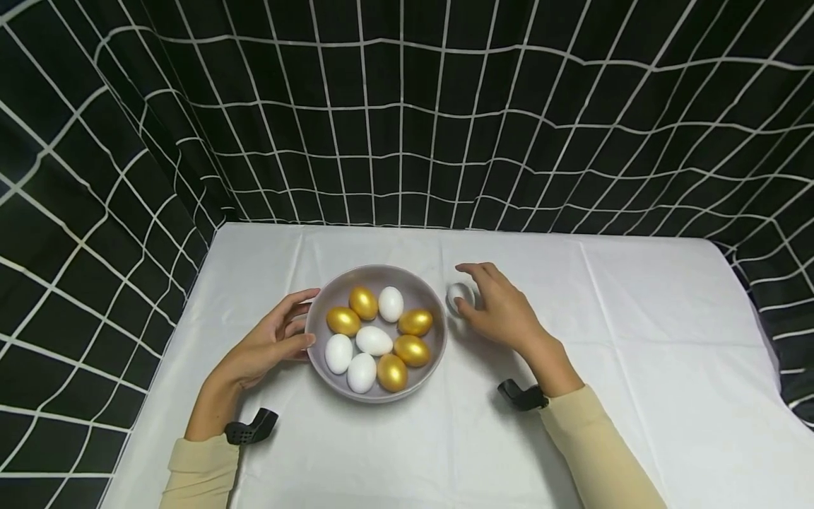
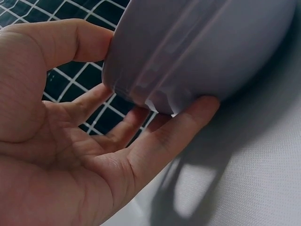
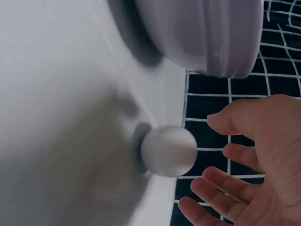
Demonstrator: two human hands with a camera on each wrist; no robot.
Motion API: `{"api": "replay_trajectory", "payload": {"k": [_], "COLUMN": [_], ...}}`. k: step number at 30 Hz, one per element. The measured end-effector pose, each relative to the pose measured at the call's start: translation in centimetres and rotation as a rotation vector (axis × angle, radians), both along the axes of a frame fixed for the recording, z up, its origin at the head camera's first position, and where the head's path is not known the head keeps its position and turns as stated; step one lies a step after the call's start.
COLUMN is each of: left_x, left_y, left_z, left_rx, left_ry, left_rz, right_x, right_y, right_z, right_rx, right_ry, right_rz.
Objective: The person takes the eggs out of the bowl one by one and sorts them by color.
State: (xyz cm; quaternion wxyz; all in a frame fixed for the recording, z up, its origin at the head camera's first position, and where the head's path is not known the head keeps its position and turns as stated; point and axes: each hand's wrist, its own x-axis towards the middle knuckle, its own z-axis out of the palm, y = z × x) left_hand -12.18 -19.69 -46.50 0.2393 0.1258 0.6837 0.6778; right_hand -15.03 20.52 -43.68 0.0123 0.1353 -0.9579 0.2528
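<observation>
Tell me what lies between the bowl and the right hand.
A white egg lies on the cloth between the bowl and the right hand; the head view shows it.

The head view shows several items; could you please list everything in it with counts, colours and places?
bowl: 1, greyish mauve, on the cloth between the hands
gold eggs: 5, gold, in the bowl
white eggs: 4, white, in the bowl
loose egg: 1, white, on the cloth just right of the bowl
cloth: 1, white, under everything
backdrop: black with white grid lines, behind and at both sides
wrist cameras: 2, black, one on each wrist
sleeves: 2, beige, one on each forearm
left hand: 1, bare, holding the bowl's left side
right hand: 1, bare, beside the loose egg
</observation>
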Motion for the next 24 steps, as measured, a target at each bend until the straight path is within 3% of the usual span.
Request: {"api": "replay_trajectory", "payload": {"k": [16,24], "left_x": [-0.2,-0.1], "left_y": [-0.1,-0.2], "left_z": [-0.3,-0.3], "left_rx": [0.019,0.023], "left_ry": [0.002,0.006], "left_rz": [-0.007,-0.009], "right_x": [-0.6,-0.4], "right_y": [-0.3,-1.0], "right_z": [1.8,2.9], "right_rx": [0.002,-0.027], "right_ry": [-0.007,0.040], "right_rz": [0.026,0.091]}}
